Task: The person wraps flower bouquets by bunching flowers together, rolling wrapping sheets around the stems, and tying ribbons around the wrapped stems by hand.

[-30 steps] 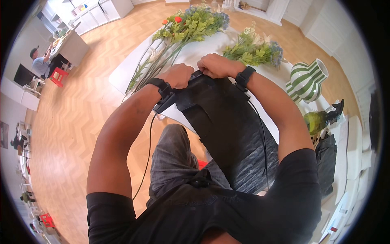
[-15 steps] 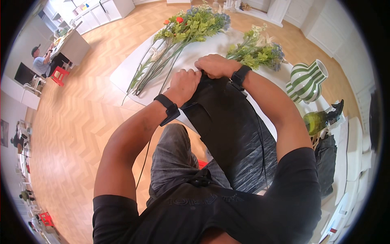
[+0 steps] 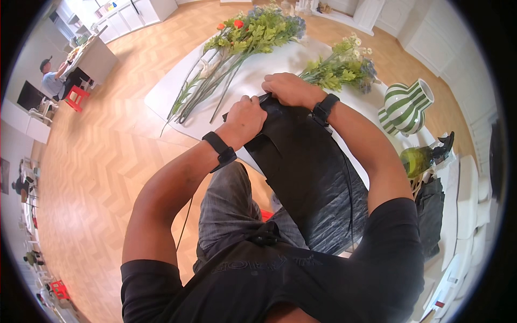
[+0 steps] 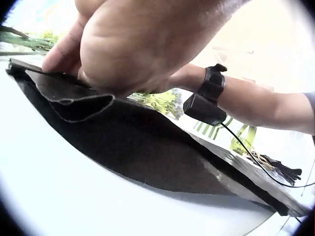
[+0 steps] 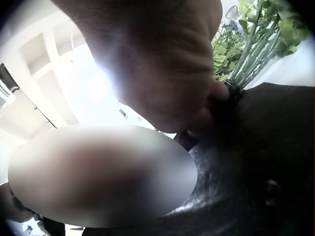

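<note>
A long black sheet with a shiny, wrinkled lower part stretches from the table's near edge down over the person's lap. My left hand grips its far edge with curled fingers. Close beside it, the right hand pinches the same edge a little farther to the right. In the left wrist view the sheet hangs in a loose fold under the left hand, over a white surface. The right wrist view has the right hand over the dark sheet, fingertips mostly hidden.
On the white table lie a long-stemmed bunch of flowers and a shorter bunch. A green-striped vase and a green spray bottle are at the right, near more black sheets. Another person sits far left.
My left hand has shifted right and slightly down along the sheet's far edge, nearer the right hand. The right hand, still on the edge, has moved only slightly.
</note>
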`<state>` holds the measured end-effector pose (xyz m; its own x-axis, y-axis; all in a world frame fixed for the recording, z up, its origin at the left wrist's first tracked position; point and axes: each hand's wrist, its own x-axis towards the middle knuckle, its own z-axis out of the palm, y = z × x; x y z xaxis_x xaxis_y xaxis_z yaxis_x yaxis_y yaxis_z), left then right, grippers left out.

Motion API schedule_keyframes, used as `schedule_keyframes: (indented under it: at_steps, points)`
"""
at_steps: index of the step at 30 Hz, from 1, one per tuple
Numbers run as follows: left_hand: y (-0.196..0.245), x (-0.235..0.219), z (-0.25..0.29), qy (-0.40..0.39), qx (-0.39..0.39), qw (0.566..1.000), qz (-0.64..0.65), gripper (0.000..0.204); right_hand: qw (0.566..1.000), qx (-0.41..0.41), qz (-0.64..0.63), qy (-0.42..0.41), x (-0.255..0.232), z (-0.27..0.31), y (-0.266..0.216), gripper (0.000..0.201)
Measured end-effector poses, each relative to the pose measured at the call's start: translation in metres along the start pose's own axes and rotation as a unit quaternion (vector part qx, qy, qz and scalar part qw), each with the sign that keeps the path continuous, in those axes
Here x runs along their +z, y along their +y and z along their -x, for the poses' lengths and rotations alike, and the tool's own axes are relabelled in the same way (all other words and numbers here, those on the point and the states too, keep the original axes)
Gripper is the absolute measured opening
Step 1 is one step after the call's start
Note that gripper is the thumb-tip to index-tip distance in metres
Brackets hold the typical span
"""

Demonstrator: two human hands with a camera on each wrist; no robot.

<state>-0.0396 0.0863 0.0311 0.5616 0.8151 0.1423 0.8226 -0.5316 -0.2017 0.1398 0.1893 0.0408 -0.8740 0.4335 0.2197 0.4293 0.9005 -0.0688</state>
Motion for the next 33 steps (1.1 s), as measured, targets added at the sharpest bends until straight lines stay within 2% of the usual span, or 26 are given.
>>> schedule_keyframes:
  at_steps: [2,8,10,11,14,16,18,20,21,25,27,29,30,31,33]
  points:
    - [0.001,0.001,0.000,-0.016,0.005,1.000,-0.007,0.018,1.000,0.018,0.003,0.014,0.002,0.004,-0.004,0.009]
    - [0.006,0.005,0.001,0.043,0.000,0.999,0.007,0.018,0.999,0.028,0.031,0.003,-0.001,0.023,-0.016,0.017]
    - [0.008,-0.003,0.002,-0.024,0.029,0.998,-0.048,0.017,0.999,0.043,0.029,0.005,0.001,0.028,-0.024,0.020]
    - [0.007,-0.004,0.000,-0.021,0.032,0.998,-0.050,0.017,0.998,0.057,0.025,0.009,0.003,0.031,-0.027,0.024]
    - [-0.004,0.002,-0.002,0.001,0.005,0.999,-0.034,0.015,0.996,0.064,0.022,0.055,0.011,0.040,-0.036,0.030]
    - [-0.026,0.013,-0.013,0.050,0.004,0.997,0.060,0.015,0.996,0.075,0.028,0.047,0.015,0.044,-0.039,0.034]
    - [-0.041,0.006,-0.020,0.037,0.005,0.996,0.086,0.013,0.993,0.085,0.032,0.071,0.019,0.046,-0.044,0.034]
    - [-0.054,0.007,-0.028,-0.025,0.013,0.993,0.111,0.018,0.992,0.098,0.030,0.067,0.023,0.048,-0.048,0.036]
    - [-0.057,0.008,-0.035,-0.099,-0.035,0.985,0.140,0.024,0.991,0.104,0.025,0.079,0.025,0.049,-0.050,0.038]
    - [-0.054,0.008,-0.039,-0.091,-0.033,0.981,0.170,0.025,0.988,0.131,0.031,0.072,0.023,0.055,-0.061,0.042]
    - [-0.058,0.013,-0.041,-0.121,-0.037,0.975,0.183,0.025,0.988,0.126,0.033,0.078,0.024,0.057,-0.063,0.043]
    - [-0.060,0.021,-0.042,-0.114,-0.035,0.974,0.194,0.024,0.988,0.121,0.037,0.085,0.022,0.058,-0.063,0.044]
    - [-0.061,0.024,-0.043,-0.109,-0.035,0.972,0.205,0.024,0.989,0.131,0.024,0.072,0.021,0.058,-0.063,0.050]
    - [-0.060,0.019,-0.042,-0.108,-0.034,0.972,0.205,0.024,0.988,0.140,0.011,0.058,0.020,0.058,-0.063,0.056]
    - [-0.057,0.008,-0.041,-0.128,-0.029,0.962,0.241,0.026,0.988,0.140,-0.005,0.061,0.017,0.060,-0.063,0.056]
